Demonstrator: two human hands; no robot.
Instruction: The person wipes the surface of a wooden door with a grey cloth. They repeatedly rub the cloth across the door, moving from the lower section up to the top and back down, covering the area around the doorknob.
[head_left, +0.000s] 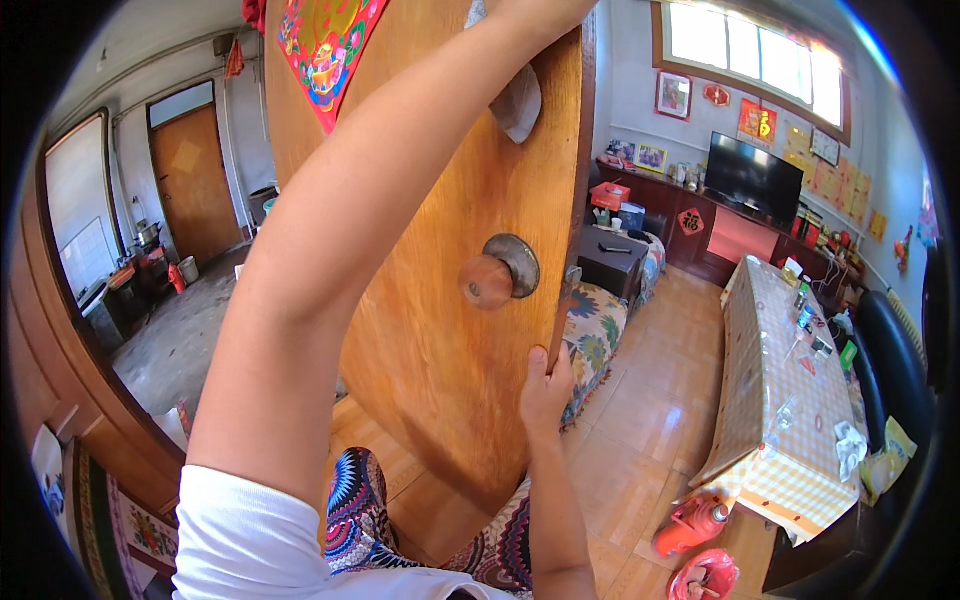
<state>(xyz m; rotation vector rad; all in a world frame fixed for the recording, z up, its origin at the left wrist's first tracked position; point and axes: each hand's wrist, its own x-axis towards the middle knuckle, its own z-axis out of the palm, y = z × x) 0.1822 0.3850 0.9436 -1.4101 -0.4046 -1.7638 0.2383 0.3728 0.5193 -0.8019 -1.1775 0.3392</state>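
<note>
A varnished wooden door (pixel 430 330) stands ajar in front of me, with a round wooden knob (pixel 486 281) on a dark metal plate. My right hand (pixel 547 390) grips its free edge below the latch, thumb on the near face and the other fingers mostly hidden. My left arm reaches up across the door. Only the wrist end of my left hand (pixel 560 10) shows at the top edge; its fingers are out of sight. A pale grey cloth (pixel 518 105) hangs behind that forearm against the door; what holds it is hidden.
A red paper decoration (pixel 330 55) is on the door's upper part. To the right are a long table (pixel 745 400) with a checked cover, a red thermos flask (pixel 690 525), a red-lined bin (pixel 703 575) and a television (pixel 753 178). Leftward, a concrete-floored room has another door (pixel 195 185).
</note>
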